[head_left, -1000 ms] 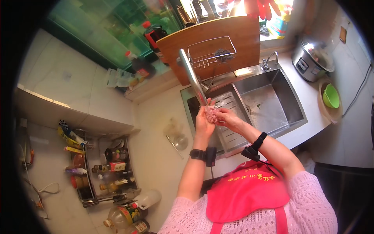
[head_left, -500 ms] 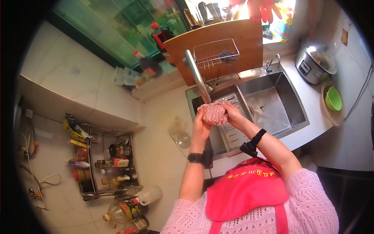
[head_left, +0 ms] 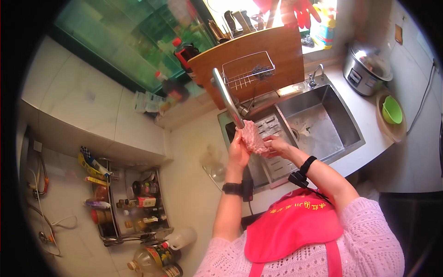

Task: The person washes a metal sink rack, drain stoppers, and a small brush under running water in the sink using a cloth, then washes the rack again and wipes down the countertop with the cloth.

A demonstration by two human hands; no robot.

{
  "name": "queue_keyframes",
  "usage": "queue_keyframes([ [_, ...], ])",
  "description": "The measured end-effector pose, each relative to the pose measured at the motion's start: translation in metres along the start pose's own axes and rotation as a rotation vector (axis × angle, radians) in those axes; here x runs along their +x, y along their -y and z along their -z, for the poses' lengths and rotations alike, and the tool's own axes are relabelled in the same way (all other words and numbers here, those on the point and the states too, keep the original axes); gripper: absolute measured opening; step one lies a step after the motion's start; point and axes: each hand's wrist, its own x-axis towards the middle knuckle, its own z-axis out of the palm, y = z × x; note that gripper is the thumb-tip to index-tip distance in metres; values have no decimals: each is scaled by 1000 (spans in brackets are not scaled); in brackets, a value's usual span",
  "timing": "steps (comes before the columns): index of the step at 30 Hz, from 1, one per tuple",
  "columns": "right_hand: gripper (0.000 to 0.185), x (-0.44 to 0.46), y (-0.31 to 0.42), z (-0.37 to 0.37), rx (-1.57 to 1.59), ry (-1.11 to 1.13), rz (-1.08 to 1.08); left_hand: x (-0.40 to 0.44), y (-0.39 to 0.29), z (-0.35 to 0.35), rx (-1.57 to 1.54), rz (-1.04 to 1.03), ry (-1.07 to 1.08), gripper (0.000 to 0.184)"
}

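Observation:
A pink, bumpy cloth-like piece (head_left: 252, 137) hangs tilted between my hands, just under the mouth of the steel faucet (head_left: 227, 98). My left hand (head_left: 238, 151) grips its left edge, with the fingers partly hidden behind it. At its lower right end, my right hand (head_left: 277, 147) pinches it. Both hands are above the left part of the steel sink, over a slotted drain tray (head_left: 279, 165). Whether water is running cannot be made out.
The deep right basin (head_left: 318, 124) lies beside the tray. Behind the sink stands a wooden board (head_left: 286, 51) with a wire rack (head_left: 249, 69). A rice cooker (head_left: 367, 69) and green bowl (head_left: 392, 110) are at right, a bottle rack (head_left: 138, 203) at left.
The pink piece was bunched in my hands, then spread out level, and now it is tilted, its right end lower. My right hand has moved down with it.

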Motion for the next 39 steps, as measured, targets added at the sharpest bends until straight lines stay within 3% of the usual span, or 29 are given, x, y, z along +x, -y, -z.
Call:
queue_keyframes([
  [2, 37, -9, 6, -7, 109, 95, 7, 2, 2, -3, 50, -42, 33, 39],
  [6, 28, -17, 11, -8, 134, 329, 99, 9, 3, 17, 528, -41, -76, 26],
  [8, 23, -11, 13, -5, 183, 235, 221, 12, 0, 31, 918, -141, -235, 18],
  [11, 18, -2, 14, -6, 273, 119, 435, 10, -2, 41, 990, -112, -532, 13],
  [14, 16, 20, 8, -14, 283, 61, 576, 15, 13, 61, 440, -72, -469, 17],
  [17, 18, 7, 3, -49, -51, 21, 635, 14, 21, 39, -166, 202, -306, 24],
  [18, 20, 10, -6, -64, -152, -27, 680, 14, 23, 40, -146, 219, -237, 31],
  [20, 27, 10, -11, -90, -507, -249, 1005, 22, 42, 77, 158, -49, 168, 22],
  [21, 29, 2, 0, -91, -529, -251, 853, 24, 46, 94, 324, -254, 307, 20],
  [22, 32, -5, 8, -92, -548, -254, 697, 29, 52, 78, 137, -179, 102, 23],
  [24, 26, 40, 5, -72, -517, -496, 722, 18, 60, 13, -248, -7, -300, 32],
  [26, 18, 63, 15, -51, -533, -759, 741, 1, 55, -26, -332, -8, -212, 34],
  [30, 29, 10, 31, -74, -378, -260, 446, 19, 52, 14, -463, -10, -47, 44],
  [31, 30, 13, 17, -78, -427, -242, 602, 36, 74, 53, -116, -212, -261, 37],
  [33, 37, 28, -17, -93, -555, -306, 852, 43, 73, 96, -255, -145, 129, 34],
  [35, 42, 33, -8, -82, -531, -266, 711, 44, 77, 93, -327, -91, 157, 35],
  [37, 50, 26, 16, -75, -529, -276, 523, 35, 84, 41, -339, -37, -183, 36],
  [39, 57, 27, 27, -67, -482, -291, 385, 17, 76, -1, -331, -85, -200, 37],
])
